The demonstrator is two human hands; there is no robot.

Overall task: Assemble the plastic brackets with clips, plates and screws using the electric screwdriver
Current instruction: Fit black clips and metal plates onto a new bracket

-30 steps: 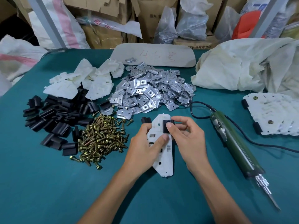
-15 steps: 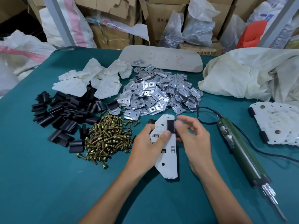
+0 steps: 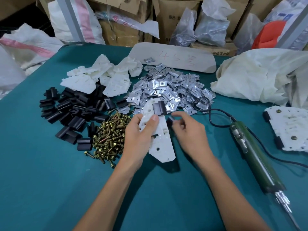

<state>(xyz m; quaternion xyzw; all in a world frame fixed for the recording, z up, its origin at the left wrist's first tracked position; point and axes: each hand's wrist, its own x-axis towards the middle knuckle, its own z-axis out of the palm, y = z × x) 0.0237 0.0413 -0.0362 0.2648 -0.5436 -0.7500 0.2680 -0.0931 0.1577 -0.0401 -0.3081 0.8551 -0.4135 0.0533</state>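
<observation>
My left hand (image 3: 141, 134) grips a white plastic bracket (image 3: 162, 144), held tilted above the table. One black clip (image 3: 159, 108) sits on the bracket's upper end. My right hand (image 3: 188, 130) pinches a second black clip (image 3: 170, 121) right beside the bracket's right edge. The green electric screwdriver (image 3: 253, 152) lies on the table to the right, bit pointing toward me, untouched.
On the teal table (image 3: 50, 180) lie loose black clips (image 3: 71, 112), brass screws (image 3: 111, 139), metal plates (image 3: 168, 92) and white brackets (image 3: 103, 77). Finished brackets (image 3: 290, 127) are stacked at the right edge. A white cloth bag (image 3: 260, 77) and a board (image 3: 173, 55) lie behind.
The bracket has been lifted and tilted in my left hand. My right hand has come off the mounted clip and now holds another clip beside the bracket.
</observation>
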